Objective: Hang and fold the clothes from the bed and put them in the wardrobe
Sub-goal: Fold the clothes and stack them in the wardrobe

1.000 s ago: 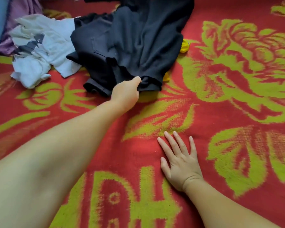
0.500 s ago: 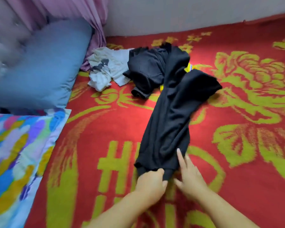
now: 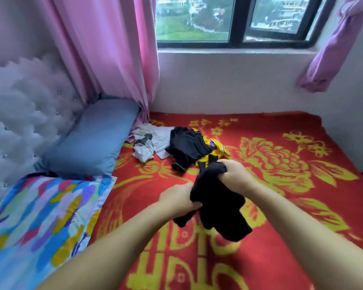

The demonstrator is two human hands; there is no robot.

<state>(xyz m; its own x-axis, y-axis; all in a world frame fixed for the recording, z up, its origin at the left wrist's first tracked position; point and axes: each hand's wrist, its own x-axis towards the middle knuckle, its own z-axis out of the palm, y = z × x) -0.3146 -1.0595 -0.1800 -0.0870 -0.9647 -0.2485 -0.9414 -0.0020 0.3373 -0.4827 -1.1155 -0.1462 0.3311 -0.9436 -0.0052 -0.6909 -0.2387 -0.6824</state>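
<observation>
We've got the black garment (image 3: 216,197) bunched up, left hand (image 3: 179,198) and right hand (image 3: 234,171) both clenched on it; probably sorting before folding — next, spread it flat.

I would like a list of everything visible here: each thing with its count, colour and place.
black garment: 1, black, held above the blanket
clothes pile: 1, white, black, yellow, far on the blanket
blanket: 1, red and yellow, covers the bed
blue pillow: 1, by the headboard
patterned pillow: 1, multicoloured, near left
headboard: 1, pale, left
curtains: 2, pink
window: 1, dark frame
left hand: grips the garment
right hand: grips the garment
</observation>
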